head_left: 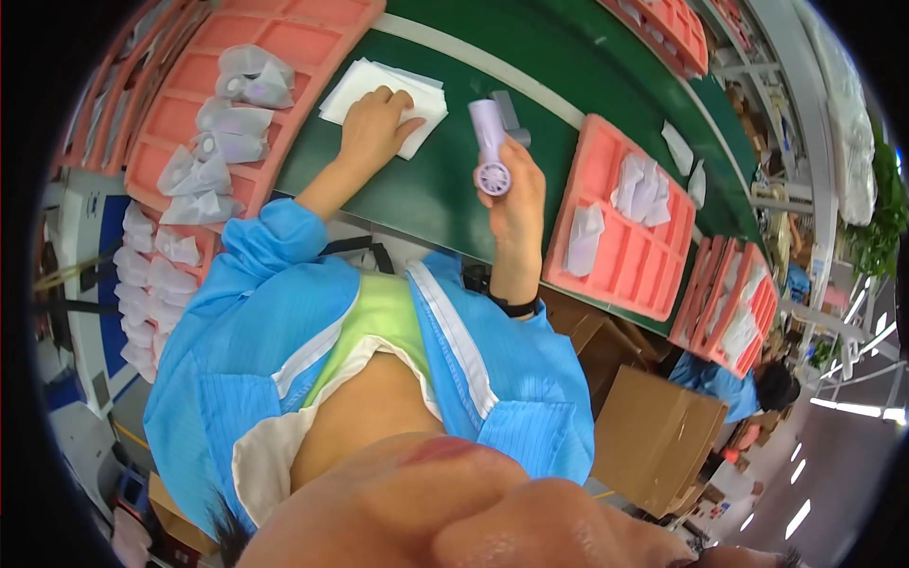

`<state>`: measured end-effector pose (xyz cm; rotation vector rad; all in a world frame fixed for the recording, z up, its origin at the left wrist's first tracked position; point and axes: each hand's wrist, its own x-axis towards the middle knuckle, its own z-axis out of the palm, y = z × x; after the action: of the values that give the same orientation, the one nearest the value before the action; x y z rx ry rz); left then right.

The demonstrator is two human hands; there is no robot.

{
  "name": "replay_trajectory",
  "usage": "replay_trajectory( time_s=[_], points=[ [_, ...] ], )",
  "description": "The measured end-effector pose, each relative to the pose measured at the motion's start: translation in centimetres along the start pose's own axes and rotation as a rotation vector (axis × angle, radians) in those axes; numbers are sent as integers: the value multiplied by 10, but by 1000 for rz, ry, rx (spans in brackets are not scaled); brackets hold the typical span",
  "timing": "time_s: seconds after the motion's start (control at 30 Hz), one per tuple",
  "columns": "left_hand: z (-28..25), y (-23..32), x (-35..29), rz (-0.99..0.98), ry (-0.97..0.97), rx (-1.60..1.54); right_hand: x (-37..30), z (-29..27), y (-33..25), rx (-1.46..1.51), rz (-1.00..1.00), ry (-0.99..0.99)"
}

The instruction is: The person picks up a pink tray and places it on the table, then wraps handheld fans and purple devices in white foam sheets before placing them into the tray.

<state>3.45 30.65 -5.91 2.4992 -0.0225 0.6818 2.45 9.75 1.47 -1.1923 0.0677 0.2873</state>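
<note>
A: What carries everything here?

B: A long green tabletop [436, 189] with a pale strip along its far edge, running off toward a bright aisle beyond the right hand. Brown cardboard boxes [653, 435] stand on the floor below it, and another person in a blue coat [729, 383] sits further down that side

A: And on the surface?

B: Salmon-pink moulded trays. A long row of trays [237, 95] lies beyond and outside the left hand, with clear bagged parts [227, 128] in its pockets. A single tray [625, 227] lies just outside the right hand and holds loose white bags [639, 189]

A: The left hand?

B: The left hand [379, 128] lies palm down with fingers loosely spread, pressing on a stack of white sheets [379, 90] that rests on the green surface, near the edge of the long row

A: The right one?

B: The right hand [516, 185] is closed around a small lilac handheld fan [490, 147], held upright above the tabletop. Its round grille end points toward the camera, and a grey piece shows behind its top, though what that piece is cannot be told

A: How are the arms placed?

B: Both forearms are bare, pushed out of blue sleeves. The left reaches forward and slightly outward. The right is raised almost straight up from the elbow, with a dark band [516, 305] at the wrist
</note>
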Motion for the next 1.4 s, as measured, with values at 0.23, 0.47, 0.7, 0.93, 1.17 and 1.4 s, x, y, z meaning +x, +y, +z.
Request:
replay_trajectory(
  time_s=[0.23, 0.47, 0.7, 0.93, 1.17, 1.4],
  points=[
    [5, -3, -5, 48, -114, 31, 9, 12, 9, -29, 66, -71],
    [-14, -7, -3, -97, -151, -264, 11, 13, 14, -88, 184, -108],
    [-64, 8, 0, -126, -53, -579, 15, 29, 23, -80, 160, -277],
    [-79, 46, -11, 228, -158, -602, 13, 46, 29, -622, -504, 48],
    [-90, 51, -10, 167, -128, -582, 7, 41, 18, -903, -565, 40],
    [-90, 50, -23, -62, -161, -774, -1, 48, 14, -433, -425, -137]
  ],
)
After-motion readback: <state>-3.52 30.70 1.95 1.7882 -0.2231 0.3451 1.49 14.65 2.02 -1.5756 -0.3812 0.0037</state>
